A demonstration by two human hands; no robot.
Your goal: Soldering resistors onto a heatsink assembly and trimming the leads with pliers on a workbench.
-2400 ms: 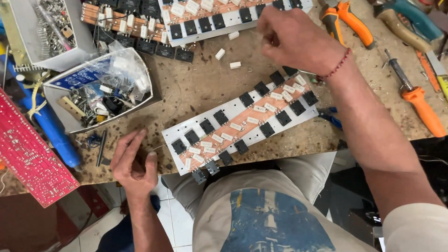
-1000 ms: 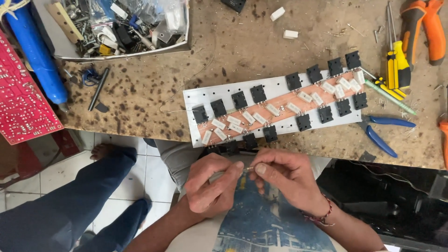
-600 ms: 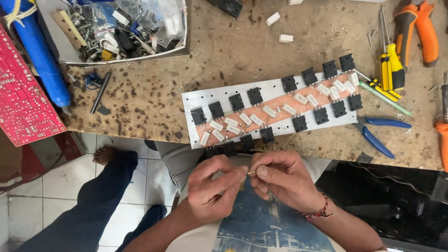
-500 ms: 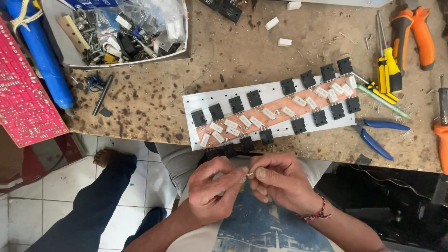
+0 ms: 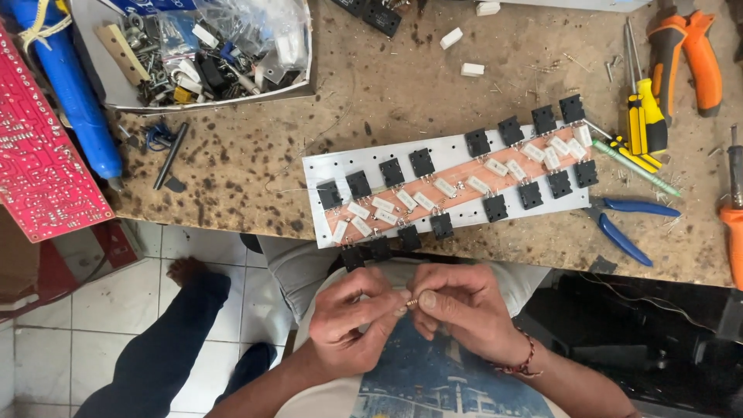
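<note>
Small component (image 5: pixel 411 303), metallic with thin leads, pinched between the fingertips of both hands, held over the person's lap just below the near edge of the table (image 5: pixel 387 85). Too small to identify further. Left hand (image 5: pixel 352 317) thumb and forefinger closed on one end; right hand (image 5: pixel 457 306) thumb and forefinger closed on the other. The hands meet at the part, knuckles nearly touching.

Long circuit board (image 5: pixel 453 186) lies on the table just above the hands, tilted, its near corner overhanging the edge. Rows of black components and white blocks on it.

Right of the board: blue-handled pliers (image 5: pixel 631 224), yellow screwdriver (image 5: pixel 646 116), orange-handled pliers (image 5: pixel 689 54). Above-left of the board: parts box (image 5: pixel 209 46). Far left of the board: blue cylinder (image 5: pixel 73 93), red circuit board (image 5: pixel 39 170). Two loose white blocks (image 5: pixel 462 54) above the board.
</note>
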